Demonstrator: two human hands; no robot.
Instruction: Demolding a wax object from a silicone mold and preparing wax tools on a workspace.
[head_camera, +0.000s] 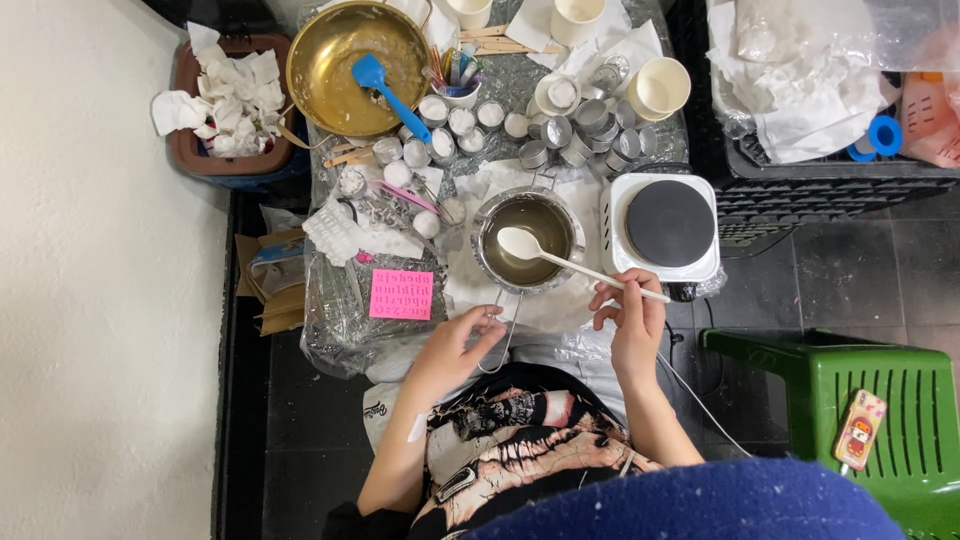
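My right hand (630, 318) grips the end of a white spatula (560, 259) whose blade rests over the brownish liquid inside a small steel pot (480, 262). My left hand (455, 343) pinches the pot's wire handle (497, 345) at the near side. The pot stands on white paper on a foil-covered work surface (330, 330), just left of a white single-burner hot plate (668, 224).
A gold bowl (330, 55) with a blue spatula (388, 92) sits far left. Small tins (580, 130), filled white cups (462, 120) and cream mugs (658, 88) crowd the back. A pink mould (401, 294), a bin of tissues (235, 100), and a green stool (880, 400) holding a phone (859, 428) are around.
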